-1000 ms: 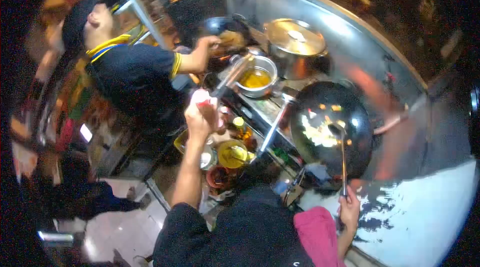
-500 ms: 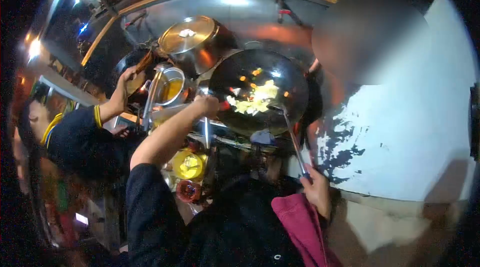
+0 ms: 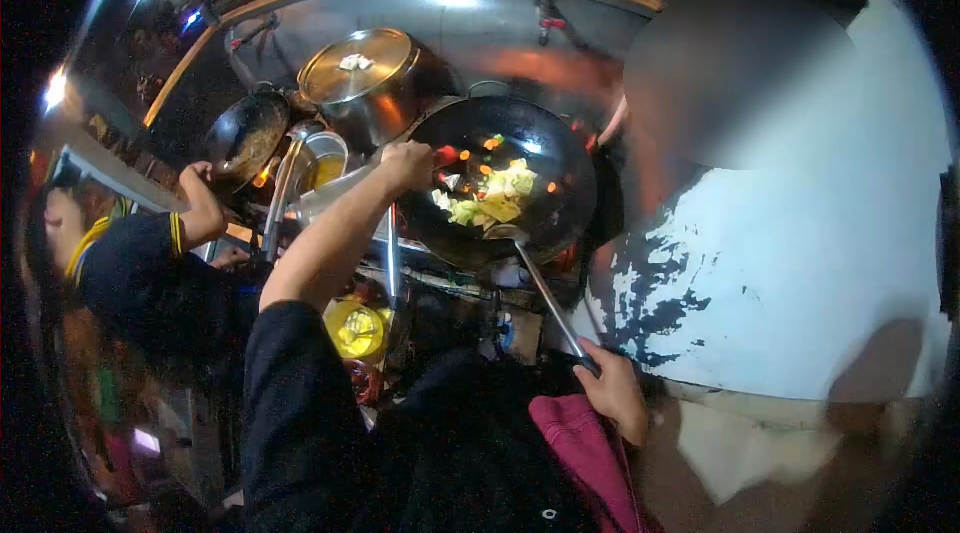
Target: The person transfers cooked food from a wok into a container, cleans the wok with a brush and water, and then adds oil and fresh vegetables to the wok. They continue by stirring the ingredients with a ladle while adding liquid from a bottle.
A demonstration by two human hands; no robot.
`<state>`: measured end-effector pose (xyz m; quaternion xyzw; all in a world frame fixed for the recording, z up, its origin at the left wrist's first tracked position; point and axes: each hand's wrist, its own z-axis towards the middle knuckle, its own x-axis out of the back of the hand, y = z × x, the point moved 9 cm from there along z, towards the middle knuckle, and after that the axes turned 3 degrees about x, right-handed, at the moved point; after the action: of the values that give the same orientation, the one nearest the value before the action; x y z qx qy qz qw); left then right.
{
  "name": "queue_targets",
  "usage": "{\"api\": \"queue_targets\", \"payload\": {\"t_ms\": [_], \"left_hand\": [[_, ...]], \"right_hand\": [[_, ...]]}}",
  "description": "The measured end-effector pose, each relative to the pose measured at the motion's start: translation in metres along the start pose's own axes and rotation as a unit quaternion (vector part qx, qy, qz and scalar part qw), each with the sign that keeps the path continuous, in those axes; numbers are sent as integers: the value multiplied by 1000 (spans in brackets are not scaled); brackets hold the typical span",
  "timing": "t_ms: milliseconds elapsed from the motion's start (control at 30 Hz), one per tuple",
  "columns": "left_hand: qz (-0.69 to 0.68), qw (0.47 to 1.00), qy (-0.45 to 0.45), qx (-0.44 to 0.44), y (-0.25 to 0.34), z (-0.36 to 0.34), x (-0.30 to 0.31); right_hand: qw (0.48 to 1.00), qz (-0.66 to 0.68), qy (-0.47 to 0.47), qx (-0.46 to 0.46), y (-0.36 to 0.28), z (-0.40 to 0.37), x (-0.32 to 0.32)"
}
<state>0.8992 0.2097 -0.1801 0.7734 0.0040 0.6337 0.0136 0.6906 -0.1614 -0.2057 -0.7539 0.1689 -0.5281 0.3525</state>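
A dark wok (image 3: 470,128) holds cut cabbage (image 3: 497,195) and orange carrot pieces (image 3: 551,188). My right hand (image 3: 615,395) is closed around the dark grip of a long-handled ladle (image 3: 548,293), whose head rests against the food near the wok's front side. At the wok's left edge, my left hand (image 3: 408,167) is closed, knuckles up. Something red (image 3: 446,155) shows at its fingers, over the wok; I cannot tell what the hand holds.
A large lidded pot (image 3: 350,83) stands behind on the left. Beside it, a co-worker's hand (image 3: 197,171) is at a tilted pan (image 3: 245,138). A metal pot of yellowish liquid (image 3: 328,169) sits between. Nearer are a yellow bowl (image 3: 355,328) and a plum cloth (image 3: 585,453).
My left hand has moved toward the wok's far side, with the red thing at its fingers. The ladle head has moved left across the wok. The co-worker's pan now shows its inside.
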Motion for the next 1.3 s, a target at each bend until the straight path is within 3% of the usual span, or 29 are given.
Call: {"api": "queue_targets", "payload": {"t_ms": [33,100,200,233,267,300,333,433,500,533,567,667,700,767,800,867,933,967,1033,1067,1133,1200,1267,1300], "left_hand": [[-24,997,-16,78,-13,-6,-6],[-104,987,49,108,-28,-38,11],[-214,949,161,163,-61,-99,30],[-232,926,273,121,-68,-125,39],[-240,914,275,179,-77,-155,51],[-271,903,221,249,-86,-182,56],[-323,865,323,208,-101,-207,56],[-379,763,485,198,-118,-296,82],[-414,702,533,227,-135,-343,74],[-448,645,569,244,-140,-360,66],[-418,608,609,290,-142,-380,63],[-405,542,665,317,-168,-408,17],[-377,550,665,336,-167,-409,10],[-380,479,708,354,-182,-408,-32],[-404,462,699,367,-186,-402,-46],[-268,510,693,434,-181,-396,-53],[-291,499,710,403,-189,-379,-81],[-377,481,659,439,-188,-369,-90],[-295,554,640,443,-191,-356,-123],[-269,538,696,391,-190,-353,-141],[-345,526,638,445,-192,-346,-159],[-448,468,645,404,-202,-336,-176],[-422,457,674,397,-208,-338,-186],[-412,447,654,450,-197,-343,-156]], "right_hand": [[1000,-4,-5,4,-5,10,0],[997,7,-60,-49,-14,39,-8],[999,-19,2,27,-2,105,-35],[999,-25,16,34,-6,126,-40],[999,-35,36,5,-12,143,-40],[997,-46,55,-20,-18,156,-40],[996,-38,70,-35,-24,167,-38],[988,-60,140,-8,-24,202,-32],[983,-79,167,6,-34,218,-36],[982,-61,172,53,-16,237,-49],[989,-61,136,16,-20,241,-57],[993,-74,66,65,-24,240,-85],[993,-74,63,68,-25,232,-86],[994,-2,-33,107,-29,213,-98],[994,34,-69,71,-21,203,-98],[989,102,-109,12,-23,175,-91],[984,134,-113,-8,-36,151,-74],[986,118,-117,-13,-34,139,-66],[986,126,-100,-55,-33,115,-48],[987,128,-88,-44,-32,105,-39],[993,94,-65,-39,-36,85,-16],[997,51,-49,-32,-34,68,6],[999,29,-26,-29,-28,54,22],[993,79,-24,-80,-30,47,24]]}}
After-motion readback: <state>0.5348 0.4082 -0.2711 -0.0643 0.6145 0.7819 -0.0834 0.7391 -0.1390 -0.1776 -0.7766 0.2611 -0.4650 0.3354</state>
